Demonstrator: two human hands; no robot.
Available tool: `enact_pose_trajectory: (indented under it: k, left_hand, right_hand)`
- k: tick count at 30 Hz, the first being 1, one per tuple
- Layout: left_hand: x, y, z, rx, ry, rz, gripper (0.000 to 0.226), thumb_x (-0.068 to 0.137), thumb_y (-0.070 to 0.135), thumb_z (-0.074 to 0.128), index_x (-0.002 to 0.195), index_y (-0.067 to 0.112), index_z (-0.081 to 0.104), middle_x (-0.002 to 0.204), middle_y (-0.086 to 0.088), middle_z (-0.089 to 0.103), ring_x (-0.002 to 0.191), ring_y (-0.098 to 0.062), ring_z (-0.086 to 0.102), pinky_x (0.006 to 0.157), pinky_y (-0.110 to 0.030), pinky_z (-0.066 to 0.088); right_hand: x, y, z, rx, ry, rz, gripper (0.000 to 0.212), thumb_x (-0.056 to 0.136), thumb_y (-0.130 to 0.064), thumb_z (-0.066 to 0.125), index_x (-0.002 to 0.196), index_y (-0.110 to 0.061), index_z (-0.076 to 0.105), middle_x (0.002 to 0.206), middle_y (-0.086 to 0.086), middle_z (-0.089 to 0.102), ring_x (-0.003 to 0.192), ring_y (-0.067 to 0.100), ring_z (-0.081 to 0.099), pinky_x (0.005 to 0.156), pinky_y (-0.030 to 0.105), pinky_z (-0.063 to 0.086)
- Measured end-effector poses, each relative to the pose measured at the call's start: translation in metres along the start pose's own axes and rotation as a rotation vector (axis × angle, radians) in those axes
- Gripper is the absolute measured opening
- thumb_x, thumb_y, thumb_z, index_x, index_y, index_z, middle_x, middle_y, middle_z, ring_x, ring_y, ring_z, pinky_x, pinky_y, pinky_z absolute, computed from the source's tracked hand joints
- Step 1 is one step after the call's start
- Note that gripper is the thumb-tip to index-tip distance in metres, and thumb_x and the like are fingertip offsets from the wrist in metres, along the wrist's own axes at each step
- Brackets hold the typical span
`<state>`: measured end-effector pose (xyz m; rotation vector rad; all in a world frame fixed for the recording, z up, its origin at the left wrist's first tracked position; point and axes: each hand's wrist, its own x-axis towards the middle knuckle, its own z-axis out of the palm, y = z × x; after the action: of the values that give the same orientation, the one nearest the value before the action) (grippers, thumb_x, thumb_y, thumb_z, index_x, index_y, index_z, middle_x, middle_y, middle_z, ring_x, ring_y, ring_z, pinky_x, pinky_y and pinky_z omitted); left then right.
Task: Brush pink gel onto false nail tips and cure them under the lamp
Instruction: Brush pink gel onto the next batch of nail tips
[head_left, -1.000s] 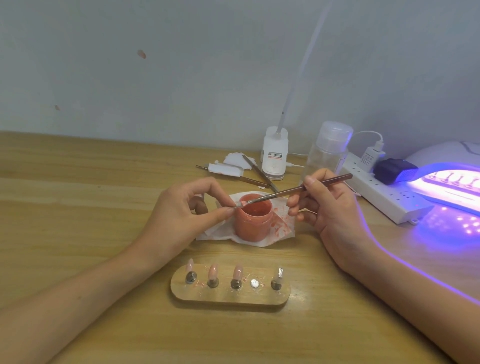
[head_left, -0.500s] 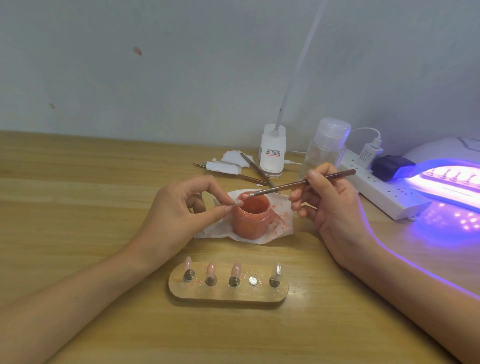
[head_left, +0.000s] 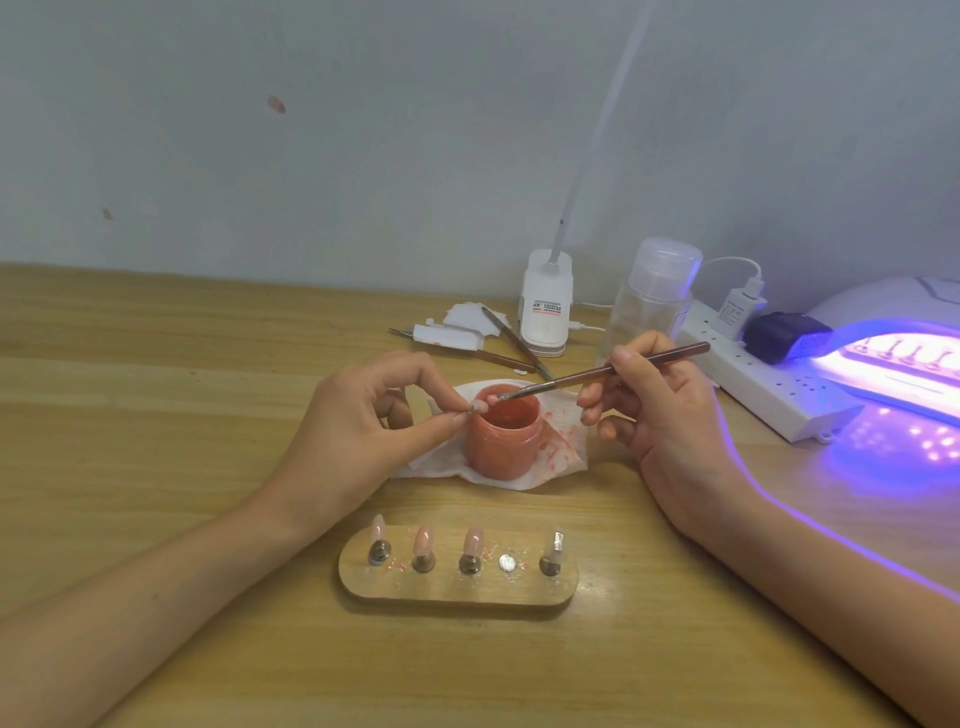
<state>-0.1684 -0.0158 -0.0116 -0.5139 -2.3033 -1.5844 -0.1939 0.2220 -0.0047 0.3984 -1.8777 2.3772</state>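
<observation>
My left hand (head_left: 358, 431) pinches a small nail tip (head_left: 480, 406) on its metal base between thumb and forefinger, just left of the open pink gel jar (head_left: 503, 439). My right hand (head_left: 660, 415) grips a thin brown brush (head_left: 597, 374), whose bristle end touches the nail tip over the jar's rim. In front lies a wooden holder (head_left: 457, 587) with three pink tips, one bare magnet spot and one clear tip at its right end. The curing lamp (head_left: 904, 358) glows purple at the far right with another holder inside.
The jar stands on a gel-stained white tissue (head_left: 556, 447). Behind it lie tweezers and spare tools (head_left: 514, 343), a white lamp base (head_left: 545, 306), a clear pump bottle (head_left: 657, 296) and a white power strip (head_left: 753, 379) with plugs. The wall runs close behind the desk.
The brush tip went from the nail tip into the jar and came back to the nail tip. My left hand stayed almost still.
</observation>
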Motion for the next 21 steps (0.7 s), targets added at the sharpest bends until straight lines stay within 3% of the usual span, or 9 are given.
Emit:
enact_pose_trajectory:
  k: [2, 6, 13, 17, 19, 21]
  left_hand:
    - [-0.0005, 0.0013, 0.0, -0.001, 0.005, 0.008, 0.014, 0.074, 0.031, 0.084, 0.075, 0.027, 0.071, 0.086, -0.001, 0.068, 0.059, -0.04, 0.048, 0.055, -0.048, 0.046]
    - [0.0001, -0.0006, -0.0007, -0.003, -0.006, 0.0, 0.014, 0.079, 0.018, 0.082, 0.076, 0.027, 0.071, 0.086, 0.0, 0.069, 0.059, -0.04, 0.047, 0.052, -0.04, 0.042]
    - [-0.0007, 0.0, -0.0001, 0.0, -0.004, 0.009, 0.011, 0.078, 0.023, 0.08, 0.076, 0.029, 0.07, 0.085, -0.001, 0.069, 0.055, -0.038, 0.046, 0.054, -0.051, 0.046]
    - [-0.0006, -0.0002, -0.0002, -0.007, -0.007, 0.024, 0.013, 0.079, 0.018, 0.078, 0.077, 0.027, 0.07, 0.085, 0.0, 0.069, 0.053, -0.037, 0.045, 0.053, -0.05, 0.045]
    - [-0.0006, 0.0002, -0.0001, -0.007, -0.008, 0.023, 0.009, 0.079, 0.021, 0.078, 0.077, 0.026, 0.07, 0.085, -0.001, 0.068, 0.051, -0.032, 0.044, 0.053, -0.043, 0.044]
    - [-0.0001, -0.0002, 0.0002, 0.0, -0.001, 0.017, 0.011, 0.079, 0.021, 0.08, 0.077, 0.025, 0.07, 0.086, -0.002, 0.068, 0.051, -0.032, 0.044, 0.057, -0.046, 0.047]
  right_hand:
    - [-0.0007, -0.0009, 0.0007, 0.012, -0.028, -0.017, 0.018, 0.092, -0.028, 0.06, 0.082, -0.017, 0.048, 0.067, 0.008, 0.067, 0.057, 0.015, 0.063, 0.047, 0.018, 0.046]
    - [-0.0016, -0.0005, 0.0005, -0.024, -0.019, -0.003, 0.017, 0.093, -0.026, 0.058, 0.084, -0.015, 0.05, 0.068, 0.009, 0.067, 0.058, 0.016, 0.063, 0.047, 0.019, 0.046]
    - [-0.0021, -0.0014, 0.0019, -0.006, -0.059, -0.009, 0.019, 0.091, -0.029, 0.06, 0.084, -0.016, 0.049, 0.069, 0.009, 0.068, 0.059, 0.015, 0.064, 0.048, 0.018, 0.047]
    - [-0.0019, -0.0016, 0.0003, -0.001, -0.01, 0.0, 0.017, 0.085, -0.03, 0.059, 0.083, -0.016, 0.049, 0.067, 0.008, 0.067, 0.057, 0.015, 0.062, 0.046, 0.018, 0.046]
    - [-0.0021, -0.0017, 0.0006, 0.014, -0.04, -0.017, 0.017, 0.087, -0.03, 0.058, 0.083, -0.017, 0.048, 0.068, 0.008, 0.068, 0.058, 0.015, 0.063, 0.047, 0.018, 0.046]
    - [-0.0025, -0.0014, 0.0015, -0.009, -0.073, -0.021, 0.018, 0.088, -0.03, 0.058, 0.085, -0.016, 0.048, 0.07, 0.008, 0.068, 0.06, 0.015, 0.064, 0.048, 0.018, 0.047]
